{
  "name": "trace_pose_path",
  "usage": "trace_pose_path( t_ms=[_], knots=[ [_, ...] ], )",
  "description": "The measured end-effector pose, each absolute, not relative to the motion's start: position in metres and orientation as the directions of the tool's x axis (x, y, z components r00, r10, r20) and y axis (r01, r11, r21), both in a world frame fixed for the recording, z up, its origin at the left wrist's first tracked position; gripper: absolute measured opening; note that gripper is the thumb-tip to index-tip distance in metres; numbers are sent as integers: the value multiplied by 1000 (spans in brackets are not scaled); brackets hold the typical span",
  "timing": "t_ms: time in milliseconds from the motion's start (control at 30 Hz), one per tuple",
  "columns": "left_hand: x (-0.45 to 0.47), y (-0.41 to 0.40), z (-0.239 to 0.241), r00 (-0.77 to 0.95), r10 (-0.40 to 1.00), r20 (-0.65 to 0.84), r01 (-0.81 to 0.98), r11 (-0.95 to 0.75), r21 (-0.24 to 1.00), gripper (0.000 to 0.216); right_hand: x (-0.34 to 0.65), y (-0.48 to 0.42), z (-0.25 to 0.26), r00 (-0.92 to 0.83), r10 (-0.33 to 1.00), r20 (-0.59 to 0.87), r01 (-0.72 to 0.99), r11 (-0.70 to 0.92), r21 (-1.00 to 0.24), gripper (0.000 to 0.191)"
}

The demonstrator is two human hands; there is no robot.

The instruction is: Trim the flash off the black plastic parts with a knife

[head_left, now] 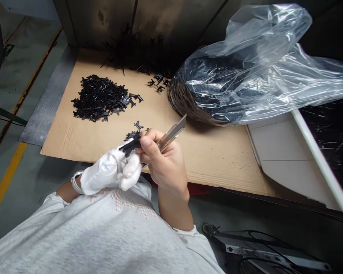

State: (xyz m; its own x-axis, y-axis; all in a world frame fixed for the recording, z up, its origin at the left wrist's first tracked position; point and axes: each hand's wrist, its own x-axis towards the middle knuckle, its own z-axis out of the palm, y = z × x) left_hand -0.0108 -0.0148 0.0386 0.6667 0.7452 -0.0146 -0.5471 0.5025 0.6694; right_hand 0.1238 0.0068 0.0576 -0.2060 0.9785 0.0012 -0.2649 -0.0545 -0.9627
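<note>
We see 2 hands at work on 1 small black plastic piece above the near edge of a flat tan cardboard sheet [217,152].
Our white-gloved left hand [111,169] has its fingers curled nearly closed around the small black plastic piece [128,146]; our bare right hand [167,161] has its fingers folded around a flat, pointed metallic tool [173,131], thumb and forefinger close to the piece, though we cannot tell whether they pinch it. Beyond, we see a large heap of black plastic parts [98,97] and, farther right, a crumpled clear plastic bag [246,91].
</note>
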Motion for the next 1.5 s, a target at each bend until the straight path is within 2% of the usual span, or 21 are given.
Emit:
trace_pose_path(
  t_ms=[233, 433, 500, 600, 700, 800, 933, 1033, 1133, 1267, 1333, 1433, 1500],
  knots=[
    [-8, -7, 59, 787, 613, -68, -526, 724, 446, 50, 113, 5, 52, -128, 992, -7, -376, -55, -925, 39],
    [-9, -4, 60, 864, 495, -94, -435, 826, 360, 56, 109, 7, 52, -49, 999, 1, -509, -24, -860, 37],
    [-10, -4, 56, 809, 554, -199, -431, 788, 440, 57, 111, 7, 52, -33, 999, 0, -500, -17, -866, 38],
    [-12, -3, 50, 597, 727, -339, -404, 638, 656, 54, 117, 7, 52, -49, 999, 6, -393, -13, -919, 40],
    [-16, -4, 50, 376, 869, -321, -362, 457, 813, 55, 124, 7, 50, -89, 996, 22, -292, -5, -956, 41],
    [-17, -6, 59, 238, 939, -248, -240, 304, 922, 52, 126, 7, 48, -123, 992, 40, -280, 4, -960, 40],
    [-13, -7, 67, 213, 951, -223, -70, 242, 968, 39, 124, 7, 47, -137, 990, 24, -293, -18, -956, 43],
    [-12, -7, 63, 223, 955, -196, -100, 222, 970, 34, 126, 7, 47, -154, 988, -3, -344, -57, -937, 47],
    [-13, -7, 57, 204, 967, -150, -176, 187, 967, 35, 133, 6, 45, -118, 992, 51, -357, 6, -934, 49],
    [-12, -10, 62, 163, 978, -132, -242, 170, 955, 39, 141, -2, 39, -89, 982, 165, -226, 141, -964, 55],
    [-11, -10, 65, 123, 981, -150, -236, 176, 956, 38, 141, -7, 36, -104, 971, 214, -115, 202, -973, 52],
    [-10, -3, 55, 132, 986, -106, -52, 114, 992, 34, 145, -9, 32, -60, 974, 220, 66, 224, -972, 34],
    [-9, 8, 35, 229, 972, -49, 257, -12, 966, 33, 153, -3, 30, 40, 976, 216, 233, 201, -951, 26]
  ],
)
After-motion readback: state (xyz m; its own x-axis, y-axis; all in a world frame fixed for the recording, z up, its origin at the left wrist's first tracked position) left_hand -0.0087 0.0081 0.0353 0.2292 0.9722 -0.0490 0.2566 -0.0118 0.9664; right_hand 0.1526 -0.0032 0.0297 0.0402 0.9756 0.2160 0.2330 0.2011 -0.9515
